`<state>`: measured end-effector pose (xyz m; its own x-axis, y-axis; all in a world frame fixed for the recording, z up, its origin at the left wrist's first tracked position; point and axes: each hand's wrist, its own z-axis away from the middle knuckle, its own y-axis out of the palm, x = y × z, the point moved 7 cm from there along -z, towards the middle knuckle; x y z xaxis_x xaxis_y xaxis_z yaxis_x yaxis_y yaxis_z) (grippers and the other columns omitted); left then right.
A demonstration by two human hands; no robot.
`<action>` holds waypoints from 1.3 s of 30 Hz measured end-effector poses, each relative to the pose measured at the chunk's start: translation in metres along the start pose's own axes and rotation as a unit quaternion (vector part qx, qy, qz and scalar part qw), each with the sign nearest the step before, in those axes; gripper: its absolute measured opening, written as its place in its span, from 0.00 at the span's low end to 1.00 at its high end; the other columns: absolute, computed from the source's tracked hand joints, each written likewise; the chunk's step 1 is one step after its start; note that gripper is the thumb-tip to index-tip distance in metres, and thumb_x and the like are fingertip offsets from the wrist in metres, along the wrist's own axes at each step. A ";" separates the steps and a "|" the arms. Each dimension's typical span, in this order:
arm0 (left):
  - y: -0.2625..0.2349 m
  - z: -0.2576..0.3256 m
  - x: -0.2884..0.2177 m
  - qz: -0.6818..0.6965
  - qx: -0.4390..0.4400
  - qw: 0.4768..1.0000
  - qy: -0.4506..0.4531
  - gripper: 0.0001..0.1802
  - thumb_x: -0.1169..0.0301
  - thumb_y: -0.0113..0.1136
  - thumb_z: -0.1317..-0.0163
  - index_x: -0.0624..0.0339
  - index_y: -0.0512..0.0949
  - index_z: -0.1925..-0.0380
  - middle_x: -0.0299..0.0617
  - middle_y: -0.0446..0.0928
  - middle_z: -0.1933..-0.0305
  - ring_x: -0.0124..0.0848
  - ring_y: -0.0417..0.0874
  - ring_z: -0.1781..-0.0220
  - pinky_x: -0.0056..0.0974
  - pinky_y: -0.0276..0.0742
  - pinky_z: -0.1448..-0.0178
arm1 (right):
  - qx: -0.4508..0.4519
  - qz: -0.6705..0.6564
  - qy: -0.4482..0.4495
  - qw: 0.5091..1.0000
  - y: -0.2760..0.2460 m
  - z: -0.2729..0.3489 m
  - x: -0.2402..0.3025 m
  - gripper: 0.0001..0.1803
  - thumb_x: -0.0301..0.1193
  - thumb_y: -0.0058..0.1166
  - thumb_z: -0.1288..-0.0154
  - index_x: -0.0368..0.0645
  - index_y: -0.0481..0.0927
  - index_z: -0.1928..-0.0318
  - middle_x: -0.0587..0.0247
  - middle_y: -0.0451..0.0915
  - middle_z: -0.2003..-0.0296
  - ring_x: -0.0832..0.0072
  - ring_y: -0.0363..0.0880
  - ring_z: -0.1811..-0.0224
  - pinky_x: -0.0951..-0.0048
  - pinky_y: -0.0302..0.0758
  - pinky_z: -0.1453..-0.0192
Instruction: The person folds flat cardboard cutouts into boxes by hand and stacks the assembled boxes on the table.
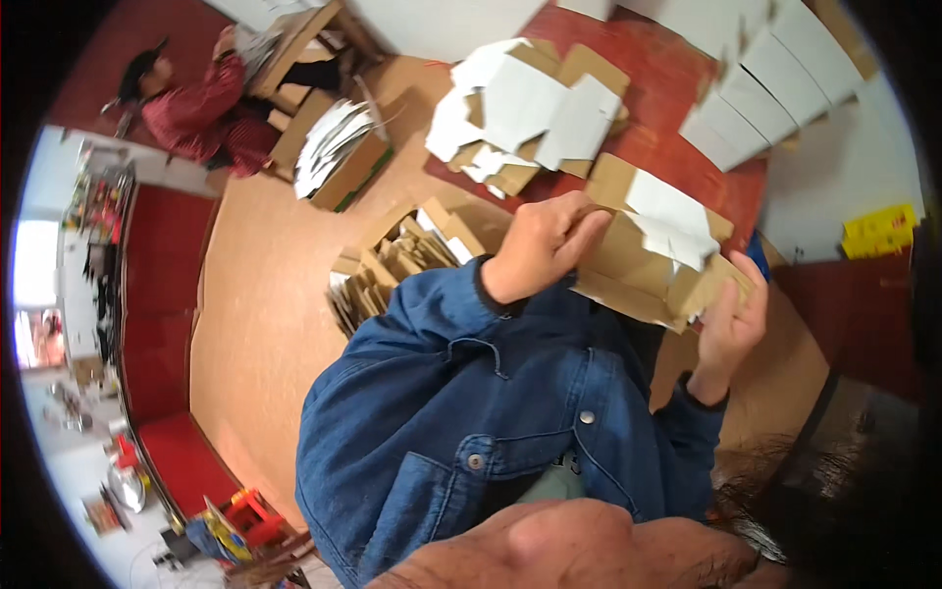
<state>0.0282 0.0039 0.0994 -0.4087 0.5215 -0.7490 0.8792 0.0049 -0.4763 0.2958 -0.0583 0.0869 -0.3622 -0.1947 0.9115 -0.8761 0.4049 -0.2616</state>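
Hair point(814, 471) btm R; L hand point(546, 243) & R hand point(732, 326) grip opp. edges of open carton point(630, 257); tan floor point(257, 294) spreads L.

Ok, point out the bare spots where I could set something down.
Bare red tabletop shows between the pile of white-and-brown cardboard and the row of white cartons. A wider bare stretch of tan floor lies between the red panels and the bundled cardboard pieces. It's crowded where the left hand and right hand are at the open carton.

Person point(196, 116) in red top point(186, 126) and dark cap point(139, 73), tan floor point(250, 334), yellow item point(876, 234) at far right
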 end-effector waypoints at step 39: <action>0.029 0.010 -0.047 -0.098 0.026 0.947 0.305 0.25 0.48 0.69 0.39 0.46 0.84 0.46 0.38 0.80 0.44 0.41 0.75 0.36 0.44 0.62 0.33 | 0.050 -0.030 0.100 0.993 0.026 -0.010 -0.031 0.12 0.27 0.56 0.26 0.34 0.84 0.48 0.63 0.85 0.56 0.79 0.78 0.59 0.83 0.73 0.52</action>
<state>0.0706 -0.0291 0.1163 -0.3308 0.9112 -0.2454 0.7817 0.1189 -0.6122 0.2876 -0.0334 0.0551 -0.2470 -0.0305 0.9685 -0.9250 0.3053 -0.2262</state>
